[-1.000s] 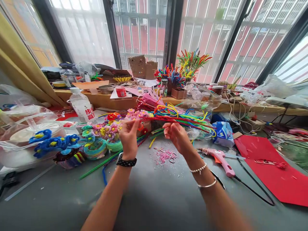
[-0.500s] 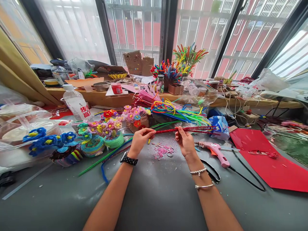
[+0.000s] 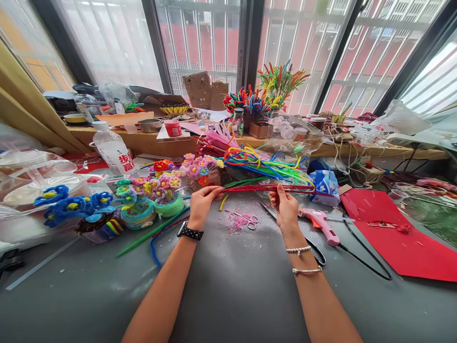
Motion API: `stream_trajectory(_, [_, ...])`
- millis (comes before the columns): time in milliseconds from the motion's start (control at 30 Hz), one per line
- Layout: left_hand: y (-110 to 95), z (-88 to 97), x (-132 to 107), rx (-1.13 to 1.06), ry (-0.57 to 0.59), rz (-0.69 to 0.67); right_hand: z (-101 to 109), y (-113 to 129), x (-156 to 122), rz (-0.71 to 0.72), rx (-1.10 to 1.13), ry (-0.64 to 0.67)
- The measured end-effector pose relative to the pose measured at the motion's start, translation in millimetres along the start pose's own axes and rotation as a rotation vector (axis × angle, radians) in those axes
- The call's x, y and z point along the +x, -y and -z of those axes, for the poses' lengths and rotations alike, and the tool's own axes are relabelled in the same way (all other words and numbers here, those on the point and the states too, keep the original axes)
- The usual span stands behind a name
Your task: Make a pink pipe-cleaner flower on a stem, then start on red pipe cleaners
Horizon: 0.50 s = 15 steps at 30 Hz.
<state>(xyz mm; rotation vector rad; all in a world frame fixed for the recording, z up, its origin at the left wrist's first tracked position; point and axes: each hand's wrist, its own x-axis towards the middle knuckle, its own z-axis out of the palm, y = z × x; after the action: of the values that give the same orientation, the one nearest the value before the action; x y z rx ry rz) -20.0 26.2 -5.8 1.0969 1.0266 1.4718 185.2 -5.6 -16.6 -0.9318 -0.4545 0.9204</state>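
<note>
My left hand (image 3: 202, 202) and my right hand (image 3: 285, 205) hold a bundle of red pipe cleaners (image 3: 250, 189) stretched level between them above the grey table (image 3: 228, 290). The left hand pinches its left end, the right hand grips it farther right, and the ends stick out past it toward a blue packet (image 3: 326, 186). Just behind the bundle lies a heap of mixed-colour pipe cleaners (image 3: 264, 164). Small scissors (image 3: 248, 219) lie on pink fluff below the bundle. A black watch sits on my left wrist and bracelets on my right.
Finished pipe-cleaner flowers (image 3: 153, 188) and blue ones (image 3: 67, 202) stand at the left beside a water bottle (image 3: 112, 152). A pink glue gun (image 3: 319, 224) with a black cord lies right of my right hand, then red paper (image 3: 396, 238). The windowsill shelf holds jars and pots.
Both hands came down from the mixed-colour heap with a red bundle drawn out level between them; the right hand slid a little farther right along it.
</note>
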Motion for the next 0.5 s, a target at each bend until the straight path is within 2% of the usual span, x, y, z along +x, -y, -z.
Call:
stream_trajectory(100, [-3.3,2.7,1.4,-0.116,-0.124,-0.041,6.0,2.2,6.0,0.027,0.021,-0.085])
stream_trajectory(233, [-7.1,5.6,2.9,-0.286,-0.161,-0.037,10.7,1.1,9.7,0.031,0.003,-0.072])
stream_trajectory(367, [-9.2,8.0,4.5,-0.354,-0.219,-0.08,9.3,-1.4,8.3,0.03,-0.055,-0.072])
stream_trajectory(433, [-10.0,8.6,4.6,-0.375,-0.237,-0.091,6.7,-2.1,5.6,0.005,-0.073,-0.042])
stream_trajectory(500, [-10.7,8.5,4.1,-0.395,-0.228,-0.079,3.4,-3.0,1.7,-0.057,-0.075,0.078])
